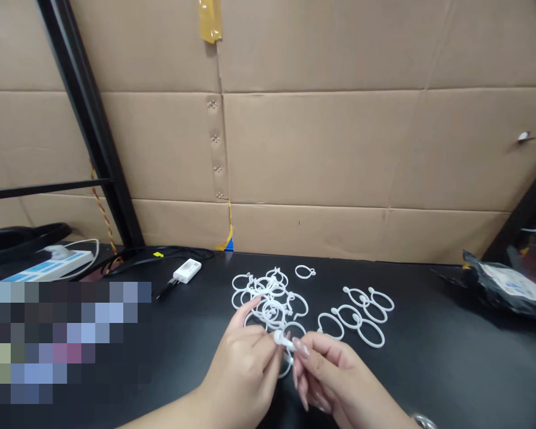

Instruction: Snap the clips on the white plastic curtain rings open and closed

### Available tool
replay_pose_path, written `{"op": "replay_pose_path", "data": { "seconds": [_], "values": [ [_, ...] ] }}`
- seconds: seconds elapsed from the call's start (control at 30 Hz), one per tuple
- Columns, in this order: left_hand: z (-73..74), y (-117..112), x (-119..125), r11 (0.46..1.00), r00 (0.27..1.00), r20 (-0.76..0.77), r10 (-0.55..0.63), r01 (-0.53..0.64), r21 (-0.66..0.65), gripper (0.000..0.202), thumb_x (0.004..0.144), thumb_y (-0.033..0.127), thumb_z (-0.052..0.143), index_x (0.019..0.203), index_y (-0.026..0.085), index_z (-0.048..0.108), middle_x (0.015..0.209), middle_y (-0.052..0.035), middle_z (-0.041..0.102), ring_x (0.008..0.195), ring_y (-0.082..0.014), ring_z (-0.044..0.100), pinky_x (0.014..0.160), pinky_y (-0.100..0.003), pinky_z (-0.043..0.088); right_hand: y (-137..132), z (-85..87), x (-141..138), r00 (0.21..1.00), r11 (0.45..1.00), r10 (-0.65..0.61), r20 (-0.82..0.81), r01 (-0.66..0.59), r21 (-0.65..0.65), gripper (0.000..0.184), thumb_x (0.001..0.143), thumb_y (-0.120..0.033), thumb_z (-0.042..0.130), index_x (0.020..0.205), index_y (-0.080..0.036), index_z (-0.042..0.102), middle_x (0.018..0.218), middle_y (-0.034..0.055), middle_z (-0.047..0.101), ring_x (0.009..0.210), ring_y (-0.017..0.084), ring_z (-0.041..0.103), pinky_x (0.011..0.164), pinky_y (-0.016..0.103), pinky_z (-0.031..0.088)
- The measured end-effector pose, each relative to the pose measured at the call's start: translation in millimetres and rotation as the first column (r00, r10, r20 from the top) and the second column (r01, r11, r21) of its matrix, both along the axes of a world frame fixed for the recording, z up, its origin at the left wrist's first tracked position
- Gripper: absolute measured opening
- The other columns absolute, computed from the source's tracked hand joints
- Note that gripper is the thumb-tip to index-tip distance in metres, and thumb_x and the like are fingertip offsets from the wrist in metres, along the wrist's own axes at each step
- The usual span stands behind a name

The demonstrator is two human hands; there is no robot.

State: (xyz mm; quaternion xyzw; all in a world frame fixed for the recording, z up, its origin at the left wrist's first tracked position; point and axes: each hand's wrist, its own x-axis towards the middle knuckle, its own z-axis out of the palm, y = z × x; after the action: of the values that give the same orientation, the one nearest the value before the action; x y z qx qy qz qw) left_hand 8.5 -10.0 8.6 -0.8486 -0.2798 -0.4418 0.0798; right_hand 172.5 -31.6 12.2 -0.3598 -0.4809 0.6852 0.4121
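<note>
My left hand (245,363) and my right hand (328,372) meet at the near middle of the black table. Between them is a white plastic curtain ring (284,340), seen nearly edge-on, its small round end against my left fingers. My right thumb and fingertips pinch its side. The left index finger points out over a loose pile of similar white rings (273,313), while the other left fingers curl at the held ring. Several more rings (349,316) lie spread out to the right of the pile. My hands hide part of the held ring.
On the black table (451,363), a white plug adapter (187,271) lies left of the pile. A power strip (56,265) and cables are farther left. A black plastic package (507,286) rests at the right. Behind stands a cardboard wall (312,149). One ring (302,272) lies apart at the back.
</note>
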Motion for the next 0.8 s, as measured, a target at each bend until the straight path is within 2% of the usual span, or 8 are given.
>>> {"op": "replay_pose_path", "data": {
  "seconds": [0.13,0.3,0.47,0.63,0.8],
  "values": [
    [-0.4,-3.6,2.8,0.997,0.998,0.023,-0.051,0.049,0.058,0.027,0.080,-0.002,0.041,0.067,0.012,0.060,0.049,0.0015,0.054,0.044,-0.0088,0.049,0.096,-0.052,0.042,-3.2,1.9,2.3,1.000,1.000,0.010,0.028,-0.011,0.019,0.040,0.074,-0.051,0.066,0.059,-0.016,0.054,0.050,-0.0060,0.041,0.047,0.007,0.024,0.048,0.023,0.018],
    [-2.6,-5.4,3.6,0.981,0.995,0.039,-0.097,0.089,0.175,0.024,0.077,-0.004,0.044,0.088,0.007,0.062,0.055,-0.0025,0.064,0.044,-0.0105,0.053,0.093,-0.052,0.045,-4.1,5.9,3.0,0.996,0.997,0.039,0.083,-0.044,0.064,0.042,0.076,-0.052,0.063,0.056,-0.015,0.056,0.052,-0.0025,0.045,0.049,0.009,0.028,0.050,0.025,0.021],
    [-6.8,-5.0,2.2,0.970,0.997,-0.005,-0.083,0.082,0.227,0.025,0.078,-0.003,0.043,0.091,0.007,0.062,0.056,-0.0027,0.066,0.044,-0.0112,0.054,0.092,-0.054,0.046,-4.2,2.7,6.7,0.987,0.994,0.059,0.152,-0.073,0.083,0.045,0.078,-0.053,0.061,0.054,-0.015,0.058,0.053,-0.0009,0.047,0.050,0.010,0.029,0.052,0.025,0.024],
    [-10.0,-4.5,1.8,0.954,0.995,-0.007,-0.095,0.093,0.285,0.020,0.083,0.002,0.045,0.093,0.003,0.062,0.051,-0.0020,0.063,0.044,-0.0113,0.054,0.090,-0.053,0.048,-5.0,3.2,6.5,0.978,0.993,0.045,0.206,-0.067,0.099,0.046,0.074,-0.057,0.064,0.055,-0.015,0.062,0.051,-0.0022,0.044,0.052,0.010,0.033,0.053,0.025,0.026],
    [4.1,-8.4,5.7,0.961,0.998,0.002,-0.069,0.066,0.270,0.021,0.082,0.000,0.045,0.089,0.005,0.064,0.049,-0.0002,0.062,0.040,-0.0097,0.052,0.092,-0.051,0.048,-11.3,15.9,3.9,0.983,0.993,0.018,0.183,-0.040,0.115,0.050,0.071,-0.063,0.062,0.054,-0.016,0.060,0.054,0.0000,0.050,0.051,0.010,0.036,0.049,0.024,0.025]
  ]
}}
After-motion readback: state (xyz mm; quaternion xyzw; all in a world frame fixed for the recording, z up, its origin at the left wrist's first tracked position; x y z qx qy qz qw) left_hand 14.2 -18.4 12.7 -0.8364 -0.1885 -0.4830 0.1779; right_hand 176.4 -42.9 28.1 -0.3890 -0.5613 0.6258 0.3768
